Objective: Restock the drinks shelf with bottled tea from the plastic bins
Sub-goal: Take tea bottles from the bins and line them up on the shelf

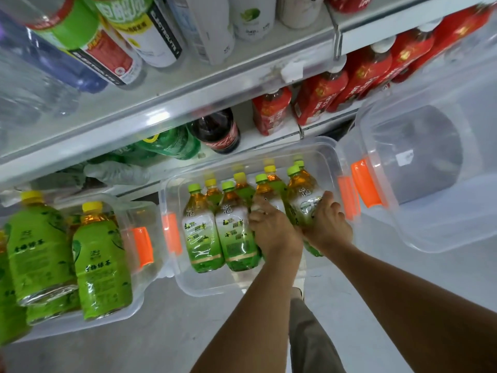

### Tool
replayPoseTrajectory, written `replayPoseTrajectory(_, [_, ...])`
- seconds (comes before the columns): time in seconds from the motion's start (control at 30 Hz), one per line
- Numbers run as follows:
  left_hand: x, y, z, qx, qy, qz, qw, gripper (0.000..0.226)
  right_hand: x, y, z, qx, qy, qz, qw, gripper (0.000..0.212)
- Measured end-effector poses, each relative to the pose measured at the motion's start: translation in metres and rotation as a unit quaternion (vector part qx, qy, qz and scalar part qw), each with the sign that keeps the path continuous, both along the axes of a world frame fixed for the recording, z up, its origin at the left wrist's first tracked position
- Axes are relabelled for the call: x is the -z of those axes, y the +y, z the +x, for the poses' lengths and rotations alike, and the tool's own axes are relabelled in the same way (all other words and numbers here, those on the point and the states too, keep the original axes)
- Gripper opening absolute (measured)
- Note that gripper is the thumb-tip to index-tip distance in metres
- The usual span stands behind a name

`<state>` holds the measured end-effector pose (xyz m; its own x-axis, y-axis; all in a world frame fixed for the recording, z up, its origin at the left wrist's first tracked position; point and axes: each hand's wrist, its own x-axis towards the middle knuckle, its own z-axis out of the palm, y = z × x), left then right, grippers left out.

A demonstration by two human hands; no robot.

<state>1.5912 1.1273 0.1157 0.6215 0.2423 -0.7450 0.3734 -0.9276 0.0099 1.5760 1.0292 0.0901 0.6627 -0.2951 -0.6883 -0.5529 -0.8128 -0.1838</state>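
Both hands are down in the middle bin (pixel 172 238) – a clear plastic tub on the floor with orange latches at its left and right ends. The left hand (pixel 271 227) has its fingers curled round a tea bottle (pixel 265 188) near the bin's middle, and the right hand (pixel 326 224) is wrapped round another bottle (pixel 302 195) by the bin's right end. The two hands sit just beside each other, almost touching.

Two more green-capped bottles (pixel 201 227) stand at the left end of that bin, touching side by side, with a few yellow-capped ones behind them along the far wall.

The left bin (pixel 145 300) holds bigger bottles with yellow caps (pixel 100 262) – green labels, packed close. The right bin (pixel 430 232) shows only its clear walls and floor.

The shelf (pixel 166 109) runs above: red-labelled bottles (pixel 317 100) toward its right end, a dark cola bottle (pixel 219 131) and green bottle (pixel 172 142) near the middle, bottles with white and green labels on the tier above.
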Motion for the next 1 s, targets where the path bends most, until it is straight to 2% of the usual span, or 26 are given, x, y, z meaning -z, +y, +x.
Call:
replayPoseTrajectory(0.1, [0.009, -0.002, 0.009, 0.010, 0.014, 0.011, 1.000, 0.103, 0.000, -0.001, -0.001, 0.008, -0.004, 0.001, 1.000, 0.107])
replayPoseTrajectory(0.23, [0.018, 0.002, 0.010, -0.098, 0.004, -0.061, 0.993, 0.124, 0.001, -0.001, -0.001, -0.001, -0.010, -0.004, 1.000, 0.098])
replayPoseTrajectory(0.33, [0.026, 0.002, 0.010, -0.140, -0.002, -0.086, 0.986, 0.121, 0.000, -0.004, 0.001, -0.001, -0.004, -0.002, 1.000, 0.088])
replayPoseTrajectory(0.43, [0.021, 0.009, 0.012, -0.152, 0.002, -0.117, 0.981, 0.117, -0.010, -0.010, 0.001, 0.040, 0.007, 0.021, 0.999, 0.080])
replayPoseTrajectory(0.63, [-0.022, 0.044, 0.011, -0.210, -0.026, -0.204, 0.956, 0.121, -0.058, -0.017, 0.000, 0.069, 0.021, 0.068, 0.995, 0.083])
replayPoseTrajectory(0.73, [-0.062, 0.066, 0.012, -0.259, -0.067, -0.276, 0.923, 0.116, -0.096, -0.022, 0.000, 0.115, 0.005, 0.141, 0.983, 0.077])
replayPoseTrajectory(0.83, [-0.109, 0.085, 0.018, -0.276, -0.089, -0.331, 0.898, 0.108, -0.142, -0.030, 0.007, 0.211, -0.031, 0.250, 0.944, 0.074])
replayPoseTrajectory(1.0, [-0.191, 0.105, 0.036, -0.304, -0.125, -0.425, 0.843, 0.104, -0.239, -0.040, 0.030, 0.239, -0.066, 0.374, 0.894, 0.058])
